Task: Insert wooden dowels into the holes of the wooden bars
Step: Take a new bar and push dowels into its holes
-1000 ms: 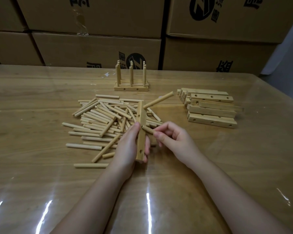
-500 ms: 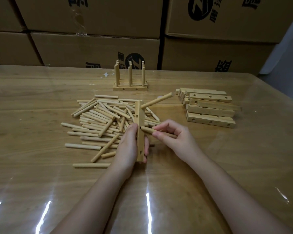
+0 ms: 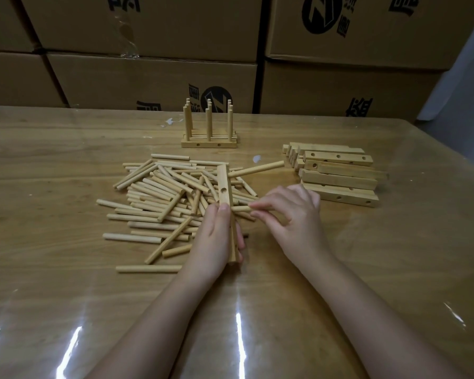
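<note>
My left hand [image 3: 214, 236] is gripping a bar [image 3: 224, 184] above the table edge of the pile while my right hand [image 3: 293, 217] is pinching a dowel [image 3: 241, 208] against its side.

Boxes [image 3: 148, 75], cut off at the top, are walling in the back of the table [image 3: 66, 296]. The pile [image 3: 159, 198] of loose dowels is lying left of and behind the bar, the stack [image 3: 340, 176] of bars is sitting right, and a rack [image 3: 209, 132] with upright dowels is standing beyond. My fingers are hiding most of the dowel and my thumb is covering where it meets the bar, so I cannot tell whether it is entering a hole.
</note>
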`<state>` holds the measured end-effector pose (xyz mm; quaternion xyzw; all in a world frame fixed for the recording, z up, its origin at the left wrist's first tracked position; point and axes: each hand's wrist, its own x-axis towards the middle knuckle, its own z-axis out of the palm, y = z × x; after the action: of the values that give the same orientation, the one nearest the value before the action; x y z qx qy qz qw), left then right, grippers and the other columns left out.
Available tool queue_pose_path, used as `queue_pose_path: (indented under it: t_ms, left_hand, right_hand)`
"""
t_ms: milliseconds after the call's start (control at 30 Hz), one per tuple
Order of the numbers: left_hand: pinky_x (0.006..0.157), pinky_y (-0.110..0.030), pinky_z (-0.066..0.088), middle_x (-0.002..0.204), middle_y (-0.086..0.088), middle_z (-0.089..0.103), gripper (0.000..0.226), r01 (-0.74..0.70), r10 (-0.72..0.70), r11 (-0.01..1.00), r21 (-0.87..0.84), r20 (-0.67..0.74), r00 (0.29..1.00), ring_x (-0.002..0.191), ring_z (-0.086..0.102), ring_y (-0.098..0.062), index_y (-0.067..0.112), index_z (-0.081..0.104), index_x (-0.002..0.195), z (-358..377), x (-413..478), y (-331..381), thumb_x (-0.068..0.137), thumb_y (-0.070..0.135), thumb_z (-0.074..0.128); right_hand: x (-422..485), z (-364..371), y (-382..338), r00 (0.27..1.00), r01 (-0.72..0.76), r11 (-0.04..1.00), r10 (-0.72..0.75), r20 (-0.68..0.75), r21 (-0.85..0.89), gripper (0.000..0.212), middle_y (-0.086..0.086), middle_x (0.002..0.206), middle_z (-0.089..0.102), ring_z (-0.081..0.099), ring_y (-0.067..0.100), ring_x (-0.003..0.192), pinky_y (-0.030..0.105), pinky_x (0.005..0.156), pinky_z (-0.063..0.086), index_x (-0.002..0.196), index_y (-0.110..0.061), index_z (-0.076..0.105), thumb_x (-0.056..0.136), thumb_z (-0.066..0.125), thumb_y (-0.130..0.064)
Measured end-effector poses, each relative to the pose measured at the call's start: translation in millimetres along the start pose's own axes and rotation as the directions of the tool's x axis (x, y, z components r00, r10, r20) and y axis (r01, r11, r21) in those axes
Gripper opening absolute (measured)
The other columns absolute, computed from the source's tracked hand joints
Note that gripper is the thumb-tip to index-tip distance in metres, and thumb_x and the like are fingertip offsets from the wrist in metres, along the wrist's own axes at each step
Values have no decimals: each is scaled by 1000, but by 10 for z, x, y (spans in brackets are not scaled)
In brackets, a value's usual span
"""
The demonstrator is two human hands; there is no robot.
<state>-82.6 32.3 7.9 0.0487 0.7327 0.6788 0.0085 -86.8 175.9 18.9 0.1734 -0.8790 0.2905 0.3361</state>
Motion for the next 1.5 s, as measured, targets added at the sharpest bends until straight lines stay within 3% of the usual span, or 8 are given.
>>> queue_pose_path:
  t_ms: [167,400,900,1200,1500]
  left_hand:
    - [44,-20,44,53,-2,55,37,-41,42,997,65,-15,999,41,53,-16,5,42,88,10,5,-27,102,33,22]
    - [42,-23,44,51,-2,52,35,-64,64,993,101,3,998,40,50,-15,5,42,89,27,10,-38,103,31,23]
    - [41,-21,42,51,0,52,32,-87,87,985,148,5,996,39,50,-13,11,42,87,45,3,-57,102,32,24]
    - [41,-21,42,54,-3,53,29,-101,99,979,175,17,995,38,49,-9,16,41,84,50,-7,-58,102,31,24]
    - [47,-24,45,54,0,55,27,-126,122,964,233,35,992,42,52,-9,18,41,87,48,1,-86,101,33,24]
  right_hand:
    - [-5,8,-26,998,63,997,-63,-9,40,8,-3,82,65,57,18,77,36,68,42,87,-14,72,79,70,-14]
    - [-23,28,-50,998,62,998,-62,-31,2,12,-6,83,65,52,15,80,33,69,37,87,-17,72,82,62,-19]
    - [-25,34,-92,1000,23,1000,-23,-4,-8,8,-4,82,65,52,17,79,29,70,32,85,-15,72,81,66,-13]
    - [-10,14,-99,999,18,1000,-18,36,-23,9,-3,81,65,54,20,77,34,69,36,86,-14,72,82,63,-14]
    - [-14,1,-102,996,-23,997,29,85,-69,14,-5,82,65,43,13,79,32,71,27,89,-18,72,85,58,-18]
